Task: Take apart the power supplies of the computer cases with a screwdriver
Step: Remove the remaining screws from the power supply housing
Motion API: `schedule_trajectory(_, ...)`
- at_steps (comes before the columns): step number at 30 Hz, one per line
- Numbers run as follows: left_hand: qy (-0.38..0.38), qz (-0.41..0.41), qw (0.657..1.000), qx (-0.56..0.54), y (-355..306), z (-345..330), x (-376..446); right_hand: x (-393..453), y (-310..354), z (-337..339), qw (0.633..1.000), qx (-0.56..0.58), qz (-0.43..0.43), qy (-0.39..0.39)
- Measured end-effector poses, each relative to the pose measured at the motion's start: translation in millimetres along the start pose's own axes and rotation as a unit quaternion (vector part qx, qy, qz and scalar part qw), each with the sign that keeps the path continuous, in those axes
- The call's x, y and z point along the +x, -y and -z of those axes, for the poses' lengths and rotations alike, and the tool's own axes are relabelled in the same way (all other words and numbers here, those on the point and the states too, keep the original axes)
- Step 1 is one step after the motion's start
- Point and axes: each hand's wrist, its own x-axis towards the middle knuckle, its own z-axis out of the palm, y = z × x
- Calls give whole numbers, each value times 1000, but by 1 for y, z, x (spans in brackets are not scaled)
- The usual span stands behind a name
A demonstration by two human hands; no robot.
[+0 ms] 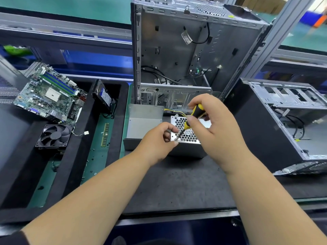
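1. Silver metal makes up the power supply (pixel 187 137), a box with a honeycomb grille on top, which sits on the black mat (pixel 177 183) of the counter, just in front of the open computer case (pixel 194 50).
2. The screwdriver (pixel 192 119), with a yellow and black handle, stands tilted, its tip set at a screw in the near left corner of the grille.
3. The right hand (pixel 212 124) grips the screwdriver handle; its fingers (pixel 196 99) are curled round it from above.
4. The left hand (pixel 157 142) rests at the left edge of the power supply, with thumb and forefinger pinched close beside the screwdriver tip; whether they hold the screw itself cannot be told.
5. Yellow wires (pixel 174 110) run from the back of the power supply toward the case.
6. A bent grey metal cover (pixel 143 124) lies just left of the power supply, touching it.
7. A second computer case (pixel 283 121) lies on its side to the right.
8. To the left, a black tray (pixel 76 156) carries a green motherboard (pixel 49 96) and a black fan (pixel 54 135); a hard drive (pixel 103 98) leans on the tray's edge.
9. A memory stick (pixel 105 135) and loose screws (pixel 92 156) lie on the green strip between tray and mat.
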Motion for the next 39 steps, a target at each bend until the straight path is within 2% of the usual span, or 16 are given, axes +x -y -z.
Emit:
schedule_trajectory(5,3,1,1000,0,-1,1,0,4,1,-5,997,-19,-5,-74)
schedule_trajectory(9,6,-2,1000,1,-2,1,1,2,2,-3,997,-22,-9,-73)
schedule_trajectory(16,9,2,1000,4,-2,3,1,0,1,-3,992,101,-25,-65)
schedule_trajectory(20,8,6,1000,1,-4,3,1,1,-1,-2,996,79,-23,-42)
schedule_trajectory(28,10,20,1000,-10,-7,3,-1,3,4,-4,996,-19,-23,-81)
schedule_trajectory(36,14,16,1000,-3,-8,5,-2,1,1,-3,994,25,-25,-100)
schedule_trajectory(39,17,12,1000,6,-8,5,-1,2,-1,-3,994,62,-27,-82)
